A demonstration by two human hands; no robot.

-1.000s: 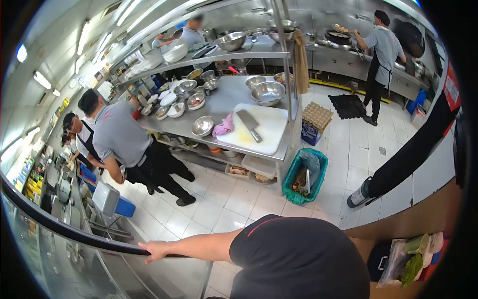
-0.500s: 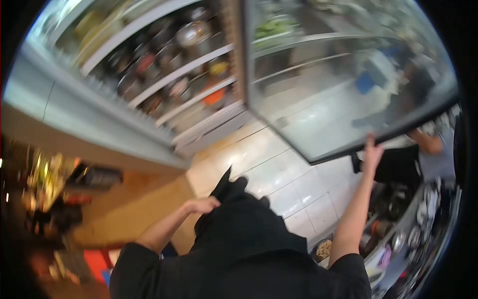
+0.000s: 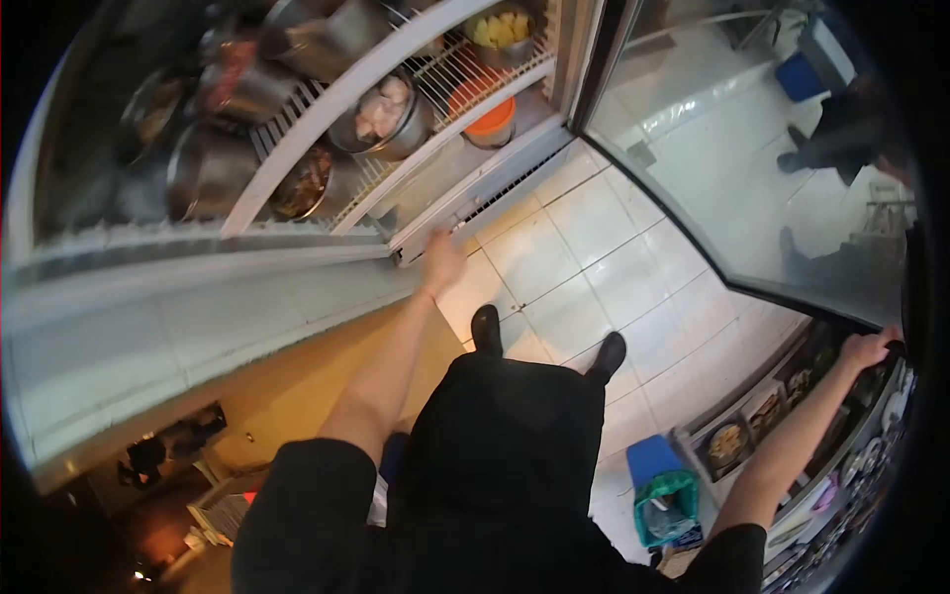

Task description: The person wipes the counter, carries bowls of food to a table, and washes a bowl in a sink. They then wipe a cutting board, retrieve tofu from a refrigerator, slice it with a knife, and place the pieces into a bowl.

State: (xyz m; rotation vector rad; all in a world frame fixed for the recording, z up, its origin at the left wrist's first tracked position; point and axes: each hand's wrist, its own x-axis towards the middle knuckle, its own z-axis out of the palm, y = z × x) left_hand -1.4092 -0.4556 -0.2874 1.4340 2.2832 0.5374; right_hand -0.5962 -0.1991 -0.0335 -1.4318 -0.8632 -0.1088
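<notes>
Evidently, the glass door (image 3: 712, 168) of the refrigerator (image 3: 490, 183) is held open — its free edge is gripped at right by the curled right hand (image 3: 869, 349). The left hand (image 3: 443, 264) is blurred near the refrigerator's lower front corner; whether its fingers are spread or pressed together cannot be told. The door is angled from the refrigerator toward the near right, its long axis judged upright — any reach inside calls for a steady hold.
</notes>
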